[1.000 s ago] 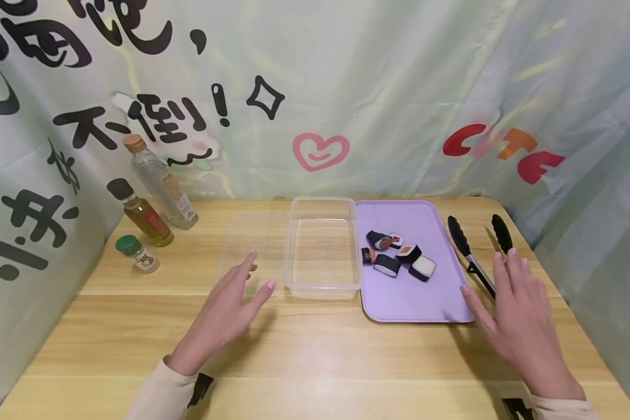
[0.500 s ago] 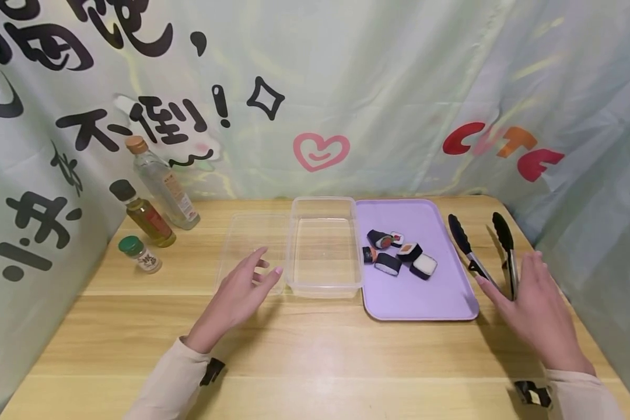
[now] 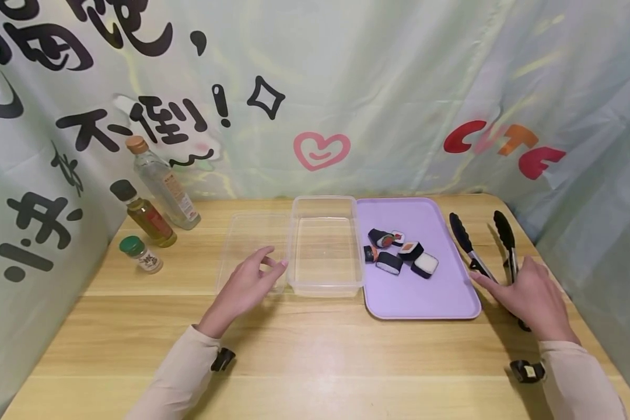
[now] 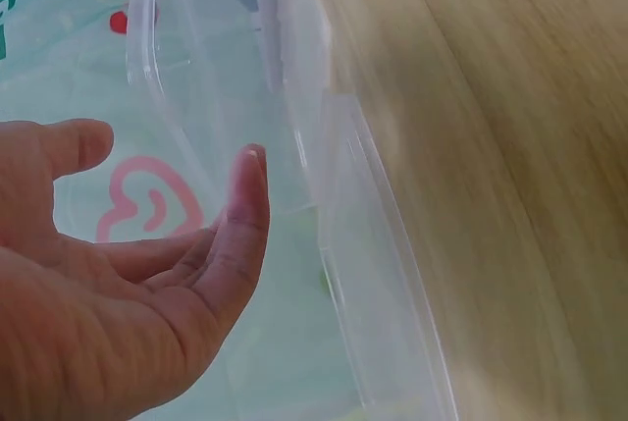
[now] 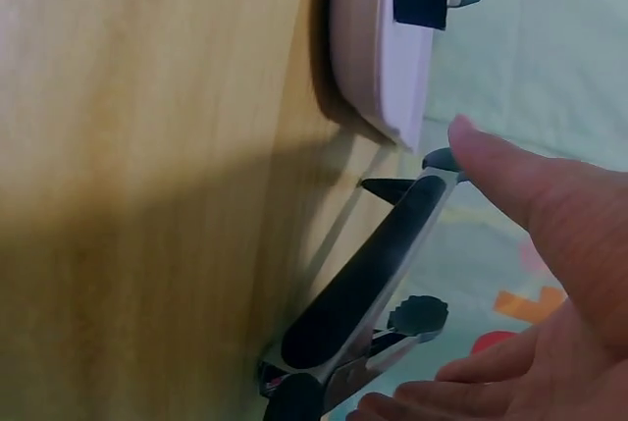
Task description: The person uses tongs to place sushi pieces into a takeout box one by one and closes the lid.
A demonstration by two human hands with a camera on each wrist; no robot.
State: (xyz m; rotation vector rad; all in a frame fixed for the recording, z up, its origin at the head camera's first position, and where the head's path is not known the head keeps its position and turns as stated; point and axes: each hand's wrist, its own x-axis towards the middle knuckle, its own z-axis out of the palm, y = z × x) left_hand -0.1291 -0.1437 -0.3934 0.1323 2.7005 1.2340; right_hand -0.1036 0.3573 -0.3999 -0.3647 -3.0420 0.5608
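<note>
My left hand (image 3: 244, 286) hovers over a clear plastic lid (image 3: 257, 227), its fingers loosely bent and holding nothing. Beside the lid stands a clear plastic box (image 3: 325, 286). On the right, my right hand (image 3: 536, 300) is spread over the lower part of black-tipped metal tongs (image 3: 483, 268). The right wrist view shows the tongs (image 5: 368, 269) between my thumb and fingers, which stay apart from each other; whether they touch the tongs I cannot tell. Several sushi pieces (image 3: 388, 262) lie on a purple tray (image 3: 425, 303) left of the tongs.
At the back left stand a tall clear bottle (image 3: 170, 189), a smaller bottle of yellow liquid (image 3: 149, 220) and a green-capped shaker (image 3: 142, 255). A printed curtain (image 3: 399, 87) hangs behind the wooden table (image 3: 315, 356).
My right hand has moved from beside the tray over the lower tongs, and its fingers have bent. My left hand has shifted slightly right toward the box, fingers bending a little more.
</note>
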